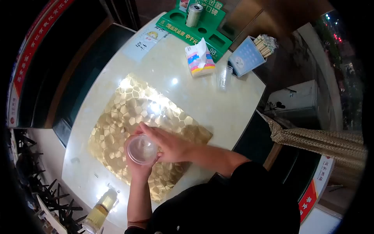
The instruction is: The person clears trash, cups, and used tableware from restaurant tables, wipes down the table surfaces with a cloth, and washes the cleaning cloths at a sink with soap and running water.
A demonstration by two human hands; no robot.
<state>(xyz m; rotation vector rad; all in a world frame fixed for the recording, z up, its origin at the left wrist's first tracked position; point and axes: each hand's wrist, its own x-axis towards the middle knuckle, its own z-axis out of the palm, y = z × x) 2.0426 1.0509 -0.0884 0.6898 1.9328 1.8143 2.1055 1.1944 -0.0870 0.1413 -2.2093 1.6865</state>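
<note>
One can (193, 16) on green stand (183, 33)

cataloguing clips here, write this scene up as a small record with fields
surface: pale table with a gold patterned mat
left hand: left hand wrapped around a clear round container, over the mat
right hand: right hand against the container's side
far side: green stand holding a can; tissue pack; box of wrapped sticks; clear plastic cupware, count unclear
near left: clear vessel with yellowish liquid
container contents: cannot tell
</note>
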